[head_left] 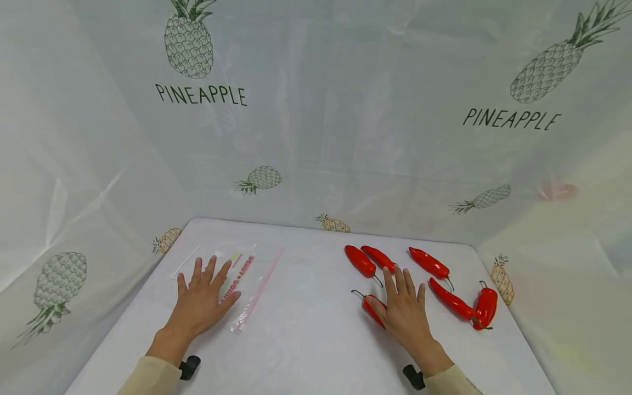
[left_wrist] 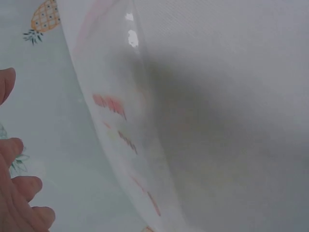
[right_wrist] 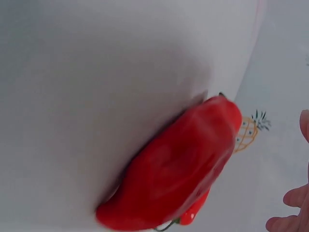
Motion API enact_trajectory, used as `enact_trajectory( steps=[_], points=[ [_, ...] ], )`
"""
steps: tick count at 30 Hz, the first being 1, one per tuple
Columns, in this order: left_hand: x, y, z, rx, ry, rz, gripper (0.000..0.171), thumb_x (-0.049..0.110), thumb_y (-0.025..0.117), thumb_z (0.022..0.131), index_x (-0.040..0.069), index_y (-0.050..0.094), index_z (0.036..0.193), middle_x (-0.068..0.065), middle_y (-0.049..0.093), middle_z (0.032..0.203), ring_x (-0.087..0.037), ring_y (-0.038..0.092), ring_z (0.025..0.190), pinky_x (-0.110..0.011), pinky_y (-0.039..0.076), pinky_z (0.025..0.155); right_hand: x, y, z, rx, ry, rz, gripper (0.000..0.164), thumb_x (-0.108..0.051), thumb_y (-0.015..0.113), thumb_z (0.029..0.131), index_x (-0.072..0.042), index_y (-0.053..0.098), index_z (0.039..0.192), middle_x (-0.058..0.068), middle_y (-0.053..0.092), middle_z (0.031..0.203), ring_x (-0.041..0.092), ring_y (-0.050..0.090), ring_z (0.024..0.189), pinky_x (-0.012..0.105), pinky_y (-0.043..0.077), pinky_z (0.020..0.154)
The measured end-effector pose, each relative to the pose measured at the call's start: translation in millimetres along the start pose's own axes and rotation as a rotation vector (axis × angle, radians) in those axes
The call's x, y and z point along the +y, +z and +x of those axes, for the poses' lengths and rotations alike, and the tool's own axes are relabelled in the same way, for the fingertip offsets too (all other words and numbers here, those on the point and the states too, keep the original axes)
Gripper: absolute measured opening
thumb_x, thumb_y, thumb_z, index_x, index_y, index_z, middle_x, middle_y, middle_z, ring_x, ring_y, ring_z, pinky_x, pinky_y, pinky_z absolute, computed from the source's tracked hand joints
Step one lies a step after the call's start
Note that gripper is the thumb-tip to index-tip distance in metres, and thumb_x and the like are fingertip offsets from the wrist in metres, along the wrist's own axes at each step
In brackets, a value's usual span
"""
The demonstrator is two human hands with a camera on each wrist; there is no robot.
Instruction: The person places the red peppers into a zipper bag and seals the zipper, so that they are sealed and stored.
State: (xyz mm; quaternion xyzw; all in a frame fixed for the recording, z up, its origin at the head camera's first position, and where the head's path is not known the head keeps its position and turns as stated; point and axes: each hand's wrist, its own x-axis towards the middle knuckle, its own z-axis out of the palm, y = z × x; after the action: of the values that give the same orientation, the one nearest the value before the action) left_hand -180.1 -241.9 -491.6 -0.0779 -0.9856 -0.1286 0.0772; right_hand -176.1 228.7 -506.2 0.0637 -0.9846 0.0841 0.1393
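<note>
Loosely splayed hands [head_left: 199, 302] [head_left: 407, 315], clear bag [head_left: 250, 284] beneath left, red peppers [head_left: 429, 263] around right.

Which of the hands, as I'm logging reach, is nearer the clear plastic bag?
Left. The left hand partly covers the plastic bag in the head view; the right hand is farther right, by a red pepper.

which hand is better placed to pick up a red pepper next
Probably the right hand: it's open, and in the head view it partly covers one red pepper. The left hand, also open, is by the clear bag, well away from that pepper.
</note>
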Motion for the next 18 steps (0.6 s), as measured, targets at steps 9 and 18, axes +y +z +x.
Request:
enact_trajectory(
  steps=[9,18],
  points=[
    [-22.7,6.4,-3.6,0.0,-0.044,-0.02,0.082,0.057,0.062,0.101,0.01,0.036,0.164,-0.032,0.024,0.169,-0.059,0.012,0.156,-0.086,0.011,0.116,-36,8,14,-0.01,-0.047,0.053,0.092,-0.054,0.074,0.094,-0.006,0.037,0.163,0.023,0.032,0.169,0.048,0.025,0.157,0.079,0.02,0.122],
    [-45.8,13.6,-7.8,-0.074,-0.101,-0.051,0.091,0.061,0.063,0.099,0.002,0.035,0.162,-0.039,0.024,0.165,-0.063,0.012,0.153,-0.089,0.01,0.112,-89,23,37,-0.105,-0.161,0.074,0.085,-0.058,0.062,0.1,-0.01,0.035,0.165,0.019,0.029,0.172,0.043,0.024,0.159,0.072,0.025,0.125]
  ],
)
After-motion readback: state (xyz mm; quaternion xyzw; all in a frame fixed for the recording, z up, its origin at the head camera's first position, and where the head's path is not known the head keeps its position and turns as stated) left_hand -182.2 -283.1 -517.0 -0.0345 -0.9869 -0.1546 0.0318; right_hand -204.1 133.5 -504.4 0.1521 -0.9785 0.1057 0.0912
